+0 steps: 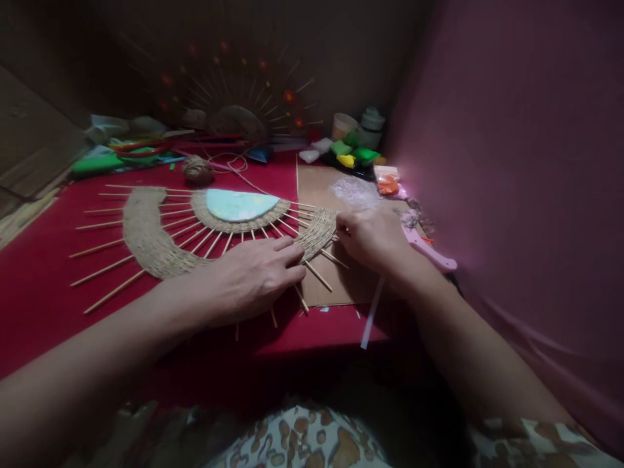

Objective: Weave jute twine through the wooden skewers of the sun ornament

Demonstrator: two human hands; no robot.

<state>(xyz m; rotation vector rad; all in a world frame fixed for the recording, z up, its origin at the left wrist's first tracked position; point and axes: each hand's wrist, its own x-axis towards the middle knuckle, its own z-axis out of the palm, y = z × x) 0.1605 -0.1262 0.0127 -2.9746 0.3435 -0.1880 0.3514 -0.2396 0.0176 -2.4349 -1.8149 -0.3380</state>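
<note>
While the left hand (256, 276) rests half-open on coarse, curved weaving (319, 231), the right hand (373, 237) pinches its edge.

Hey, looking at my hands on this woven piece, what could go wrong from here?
The left hand lies across thin, tan wooden sticks; leaning hard might snap or bend one. The right hand is at one end of the curved, tan woven-fibre band; a tug could skew the weave. A narrow, whitish strip sticks out near that wrist and might get knocked.
</note>
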